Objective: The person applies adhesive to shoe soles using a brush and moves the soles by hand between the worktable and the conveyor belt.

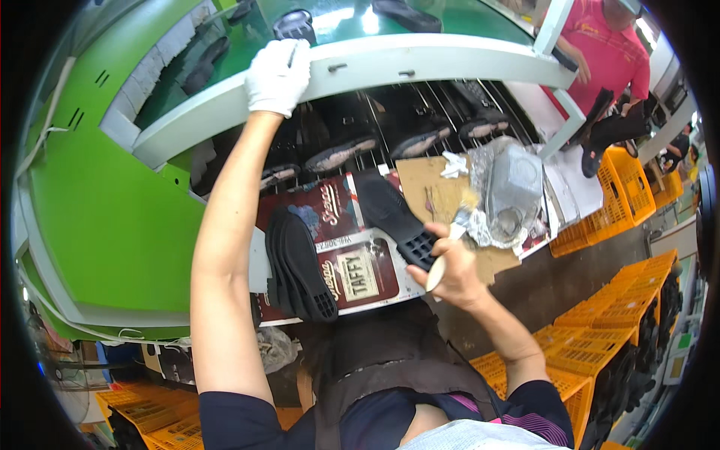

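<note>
My left hand (277,79), in a white glove, reaches over the pale rail with its fingers closed at the end of a black shoe sole (294,25) on the green belt. The fingertips are partly hidden there. My bare right hand (455,274) grips a brush (444,264) with a pale handle and light bristles. Its thumb and fingers also hold the heel end of a second black shoe sole (390,211), the gridded side facing up. Left of that sole, several black soles (300,262) lie stacked on the printed cardboard work surface (367,289).
A plastic-wrapped clear container (514,176) stands on brown cardboard (427,184) at the right. Dark shoes (341,142) line a rack under the pale rail (420,56). Orange crates (607,199) stand at the right. A person in a red shirt (604,56) is across at the far right.
</note>
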`<action>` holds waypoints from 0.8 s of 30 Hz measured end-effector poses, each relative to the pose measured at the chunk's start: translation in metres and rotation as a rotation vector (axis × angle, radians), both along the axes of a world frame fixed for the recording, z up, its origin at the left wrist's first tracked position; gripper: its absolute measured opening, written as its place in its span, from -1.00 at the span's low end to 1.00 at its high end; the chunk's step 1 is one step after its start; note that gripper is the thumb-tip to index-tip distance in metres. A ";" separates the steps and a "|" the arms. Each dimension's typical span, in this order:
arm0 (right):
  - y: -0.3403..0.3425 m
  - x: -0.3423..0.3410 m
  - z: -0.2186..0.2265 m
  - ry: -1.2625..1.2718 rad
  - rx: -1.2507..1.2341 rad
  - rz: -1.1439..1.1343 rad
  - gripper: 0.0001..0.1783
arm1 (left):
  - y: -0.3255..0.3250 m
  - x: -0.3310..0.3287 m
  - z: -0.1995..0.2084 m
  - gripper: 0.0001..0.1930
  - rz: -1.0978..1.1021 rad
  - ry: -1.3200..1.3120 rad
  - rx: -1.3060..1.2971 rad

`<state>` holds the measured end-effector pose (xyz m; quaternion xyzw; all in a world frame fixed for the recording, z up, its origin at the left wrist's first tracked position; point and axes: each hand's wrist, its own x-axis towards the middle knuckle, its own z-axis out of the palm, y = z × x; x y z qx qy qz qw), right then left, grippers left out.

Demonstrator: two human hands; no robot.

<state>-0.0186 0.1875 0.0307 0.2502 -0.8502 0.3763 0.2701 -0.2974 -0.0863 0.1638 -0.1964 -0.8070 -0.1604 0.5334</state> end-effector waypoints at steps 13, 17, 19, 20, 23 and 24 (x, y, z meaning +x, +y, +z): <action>0.018 -0.069 0.038 0.137 0.047 0.034 -0.47 | 0.024 -0.027 0.059 -0.61 -0.523 -0.406 0.680; 0.027 -0.085 0.060 0.153 -0.024 0.035 -0.49 | 0.055 -0.068 0.081 -0.55 -0.782 -0.712 1.191; 0.034 -0.082 0.061 0.171 -0.034 0.027 -0.49 | 0.074 -0.078 0.089 -0.49 -0.807 -0.808 1.226; 0.038 -0.078 0.062 0.183 -0.042 0.035 -0.50 | 0.085 -0.088 0.091 -0.31 -0.809 -0.884 1.243; 0.053 -0.068 0.059 0.163 -0.040 0.017 -0.51 | 0.112 -0.120 0.090 0.07 -0.896 -1.019 1.230; 0.058 -0.067 0.059 0.144 -0.050 0.026 -0.51 | 0.119 -0.132 0.092 0.10 -0.918 -1.019 1.292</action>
